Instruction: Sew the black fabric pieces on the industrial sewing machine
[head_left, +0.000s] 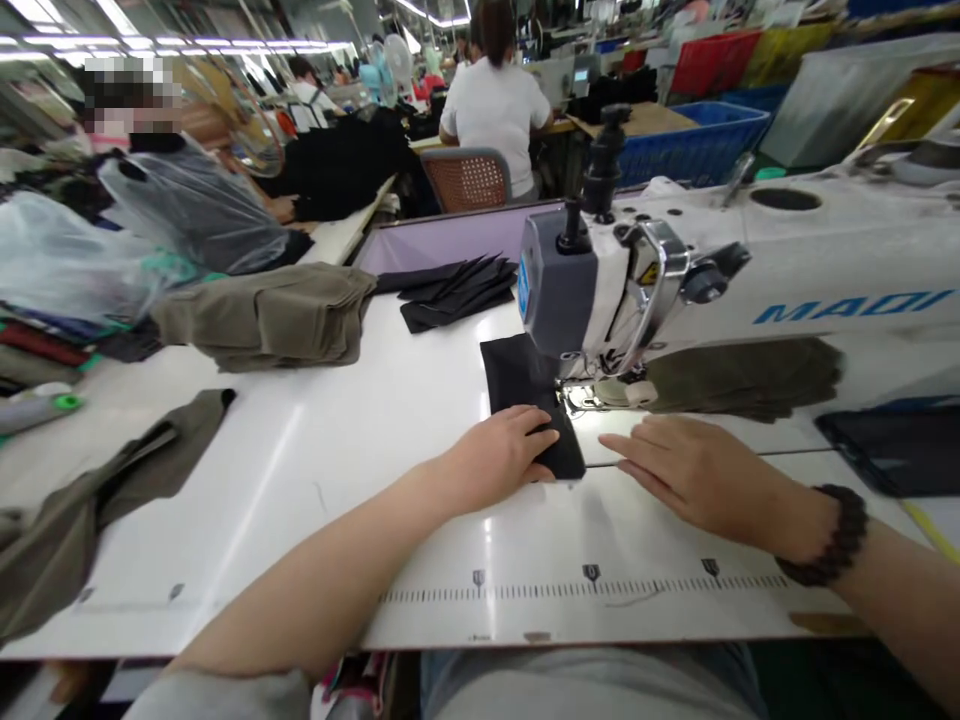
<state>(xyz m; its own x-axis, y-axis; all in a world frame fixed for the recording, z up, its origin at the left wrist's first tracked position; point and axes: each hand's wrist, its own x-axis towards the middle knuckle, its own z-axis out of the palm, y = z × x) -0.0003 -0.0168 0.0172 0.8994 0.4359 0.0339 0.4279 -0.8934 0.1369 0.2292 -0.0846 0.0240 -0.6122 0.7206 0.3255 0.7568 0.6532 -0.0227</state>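
A black fabric piece [519, 375] lies flat on the sewing table, its right edge beside the presser foot [581, 398] of the sewing machine [705, 290]. My left hand [499, 455] rests on the near part of this piece, fingers lying on the cloth and thumb apart at its lower edge. Just right of the presser foot, my right hand [697, 475] is held over the machine bed with its fingers stretched out and nothing in them. Some of the fabric is hidden under my left hand and behind the machine head.
Black cut pieces [457, 290] lie fanned behind the work. At left are a stack of olive cloth [274, 315] and a loose olive piece [150, 460]. More olive cloth [750, 378] lies behind the machine arm. A dark tablet-like object [892, 450] sits at right. Co-workers sit farther back.
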